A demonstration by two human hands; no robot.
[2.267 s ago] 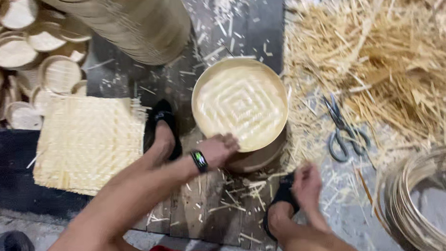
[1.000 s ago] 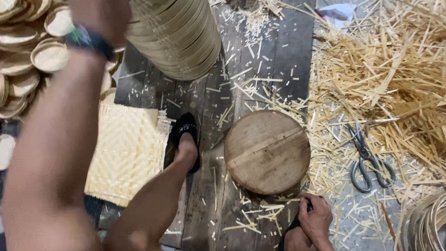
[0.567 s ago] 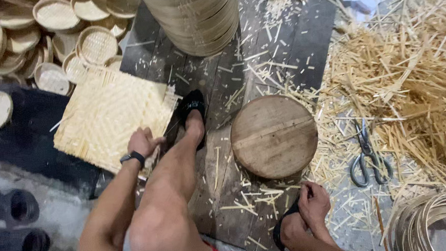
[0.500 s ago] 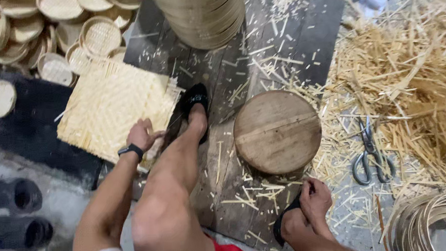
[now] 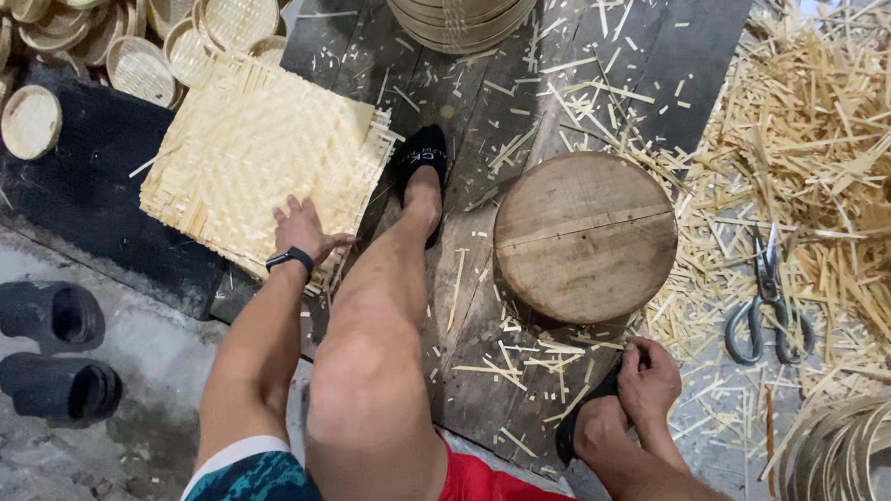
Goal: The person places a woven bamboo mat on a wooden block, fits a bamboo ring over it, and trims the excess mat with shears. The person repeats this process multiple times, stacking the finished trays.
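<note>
Left grip (image 5: 302, 227) — fingers spread, open — presses flat on woven mat (image 5: 251, 154).

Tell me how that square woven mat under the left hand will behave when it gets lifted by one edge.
The woven mat looks thin, made of flat pale strips, so it is probably light and would sag or bend rather than stay rigid. Loose strip ends stick out at its edges, so they may fray or snag. The left hand rests flat on its near edge.
</note>
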